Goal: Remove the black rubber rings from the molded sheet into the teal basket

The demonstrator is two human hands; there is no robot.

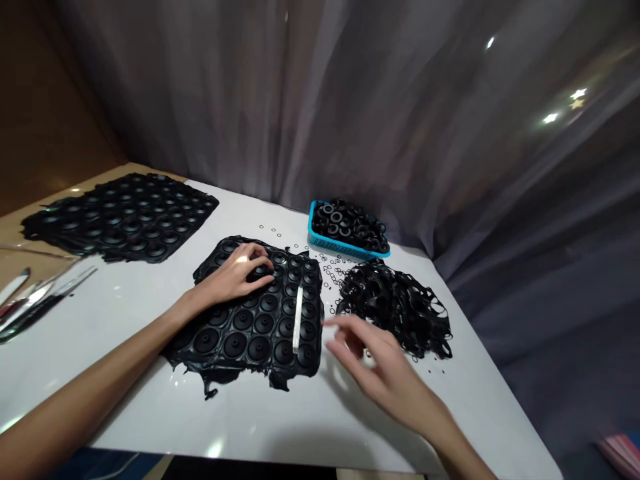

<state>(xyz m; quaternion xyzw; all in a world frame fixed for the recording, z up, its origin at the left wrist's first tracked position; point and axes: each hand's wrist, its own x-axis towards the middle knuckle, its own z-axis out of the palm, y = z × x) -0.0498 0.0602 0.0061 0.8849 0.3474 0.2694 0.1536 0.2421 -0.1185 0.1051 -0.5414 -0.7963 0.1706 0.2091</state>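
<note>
A black rubber sheet (243,322) with rows of round moulded discs and ragged edges lies on the white table. My left hand (240,272) rests on its upper part, fingers bent and thumb apart, with no object visible in it. Just off the sheet's right edge hovers my right hand (377,357), slightly blurred; its index finger and thumb are apart and nothing shows between them. A slim white stick (298,320) lies across the discs on the sheet's right side, between the two hands.
Behind stands a blue basket (320,240) full of black rings. To its front is a tangled heap of black rubber scraps (400,307), with small thin rings (333,272) scattered beside it. Another black sheet (130,217) and a clear plastic packet (45,297) lie left. A grey curtain (250,100) hangs behind.
</note>
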